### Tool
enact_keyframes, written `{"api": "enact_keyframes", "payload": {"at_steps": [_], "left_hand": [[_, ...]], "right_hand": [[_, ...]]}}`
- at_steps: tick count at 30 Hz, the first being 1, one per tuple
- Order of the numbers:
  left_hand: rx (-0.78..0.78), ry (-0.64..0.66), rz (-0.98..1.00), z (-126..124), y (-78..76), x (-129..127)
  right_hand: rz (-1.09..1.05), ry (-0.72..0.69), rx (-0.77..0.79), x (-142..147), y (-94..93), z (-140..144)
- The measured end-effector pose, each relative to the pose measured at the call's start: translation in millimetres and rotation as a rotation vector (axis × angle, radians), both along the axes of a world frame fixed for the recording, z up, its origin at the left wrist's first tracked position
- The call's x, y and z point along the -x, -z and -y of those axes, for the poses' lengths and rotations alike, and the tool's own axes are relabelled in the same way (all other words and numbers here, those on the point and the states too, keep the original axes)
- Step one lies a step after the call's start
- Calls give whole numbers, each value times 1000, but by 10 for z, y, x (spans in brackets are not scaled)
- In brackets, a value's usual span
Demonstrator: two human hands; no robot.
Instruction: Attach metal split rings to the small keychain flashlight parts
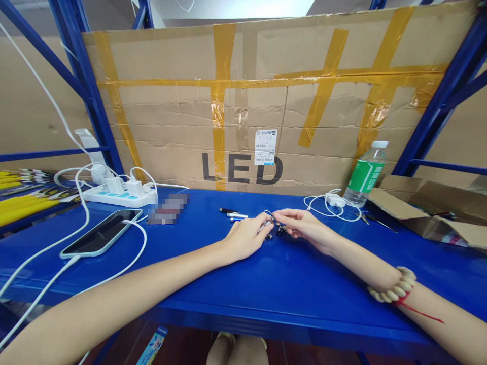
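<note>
My left hand (246, 236) and my right hand (302, 225) meet over the middle of the blue table (266, 284). Together they pinch a small silver metal part (268, 221) between their fingertips. Two tiny dark parts (280, 231) lie on the table just beneath the fingers. A short black piece and a silver pen-like tube (234, 215) lie a little behind my left hand. A beaded bracelet (395, 290) with a red string sits on my right forearm.
A phone (102, 233) on a white cable lies at the left, near a white power strip (117, 195) with chargers. A green-labelled water bottle (366, 175), a coiled white cable (335, 204) and an open cardboard box (429, 213) stand at the right. A taped cardboard sheet (266, 101) walls the back.
</note>
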State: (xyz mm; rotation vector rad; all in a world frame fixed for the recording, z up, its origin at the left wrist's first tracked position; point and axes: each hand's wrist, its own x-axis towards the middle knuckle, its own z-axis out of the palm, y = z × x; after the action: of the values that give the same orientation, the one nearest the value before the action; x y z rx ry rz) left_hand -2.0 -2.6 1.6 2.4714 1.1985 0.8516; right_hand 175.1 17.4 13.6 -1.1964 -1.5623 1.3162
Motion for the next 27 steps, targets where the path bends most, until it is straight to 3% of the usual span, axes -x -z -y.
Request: {"api": "enact_keyframes", "payload": {"at_steps": [27], "left_hand": [[3, 4, -14, -5, 2, 0]], "right_hand": [[12, 9, -18, 10, -16, 24]]}}
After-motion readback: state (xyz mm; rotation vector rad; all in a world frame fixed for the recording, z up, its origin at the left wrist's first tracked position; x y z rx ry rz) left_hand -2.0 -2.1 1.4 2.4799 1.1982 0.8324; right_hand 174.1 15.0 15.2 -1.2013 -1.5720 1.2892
